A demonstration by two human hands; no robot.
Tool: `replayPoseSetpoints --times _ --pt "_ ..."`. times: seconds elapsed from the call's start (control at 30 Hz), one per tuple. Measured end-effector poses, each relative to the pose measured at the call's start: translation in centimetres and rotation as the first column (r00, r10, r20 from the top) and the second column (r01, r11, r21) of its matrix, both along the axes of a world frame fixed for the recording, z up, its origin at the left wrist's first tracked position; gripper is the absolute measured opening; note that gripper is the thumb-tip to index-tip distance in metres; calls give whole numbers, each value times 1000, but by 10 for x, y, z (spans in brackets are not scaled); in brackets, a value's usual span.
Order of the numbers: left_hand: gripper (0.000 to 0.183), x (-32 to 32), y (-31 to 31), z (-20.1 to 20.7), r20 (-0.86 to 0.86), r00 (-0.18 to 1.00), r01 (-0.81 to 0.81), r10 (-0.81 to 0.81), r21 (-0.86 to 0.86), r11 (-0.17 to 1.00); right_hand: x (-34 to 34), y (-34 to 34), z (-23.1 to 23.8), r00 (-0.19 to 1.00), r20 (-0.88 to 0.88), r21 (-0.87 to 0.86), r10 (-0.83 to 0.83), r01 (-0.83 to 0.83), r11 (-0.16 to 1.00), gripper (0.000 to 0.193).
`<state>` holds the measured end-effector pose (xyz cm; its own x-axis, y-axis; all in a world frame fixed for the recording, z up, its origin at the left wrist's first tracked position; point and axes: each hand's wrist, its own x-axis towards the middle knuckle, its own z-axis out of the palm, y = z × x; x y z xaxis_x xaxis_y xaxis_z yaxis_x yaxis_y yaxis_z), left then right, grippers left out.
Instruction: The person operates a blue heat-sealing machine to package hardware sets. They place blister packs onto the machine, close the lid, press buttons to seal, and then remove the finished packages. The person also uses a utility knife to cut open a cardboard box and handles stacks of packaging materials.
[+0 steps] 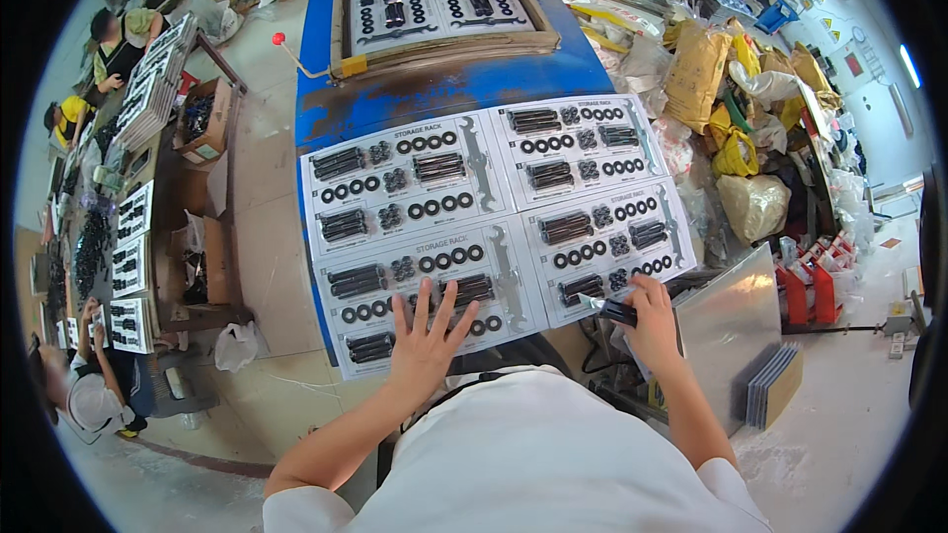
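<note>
Setting: workshop floor with a blue machine surface (434,89) in front of the person, a wooden-framed tray (444,0) of packed cards at its far end.
Cards: 4 white printed cards (494,202) lie in a 2 by 2 block on the surface, each carrying black bolts, nuts and rings.
Left hand: left hand (423,336) rests palm down, fingers spread wide, on the near-left card (425,291); it presses flat and holds nothing.
Right hand: right hand (652,321) is closed around a small dark part with a pale wrapper (614,310), at the near edge of the near-right card (612,252).
Part to grip: the dark part sticks out to the left of the closed grip, touching or just above the card's lower edge; I cannot tell which.
Right side: grey metal sheet (731,326) leans just beside the right forearm; yellow and clear bags (731,118) pile up beyond.
Left side: other people sit at a long surface (128,227) with more cards, well apart.
</note>
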<state>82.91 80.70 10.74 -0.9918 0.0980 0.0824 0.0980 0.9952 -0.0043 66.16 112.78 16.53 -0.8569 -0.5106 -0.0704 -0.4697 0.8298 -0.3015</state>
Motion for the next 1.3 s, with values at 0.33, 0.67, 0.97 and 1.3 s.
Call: replayPoseSetpoints --times 0.33,0.67,0.97,1.3 --pt "37 -36 -51 130 70 995 -90 69 364 927 -25 12 -50 947 -180 -143 266 -292 945 27" --pt "50 -71 -131 37 260 630 324 732 768 -552 -40 13 -16 892 -297 -177 341 -403 898 29" --pt "35 -83 -84 -40 547 520 245 656 640 -728 -139 -39 139 944 3 -467 -330 293 834 19" --pt "28 -73 -80 -30 586 485 -51 649 760 -648 -205 -95 -13 580 769 -453 268 791 -412 24"
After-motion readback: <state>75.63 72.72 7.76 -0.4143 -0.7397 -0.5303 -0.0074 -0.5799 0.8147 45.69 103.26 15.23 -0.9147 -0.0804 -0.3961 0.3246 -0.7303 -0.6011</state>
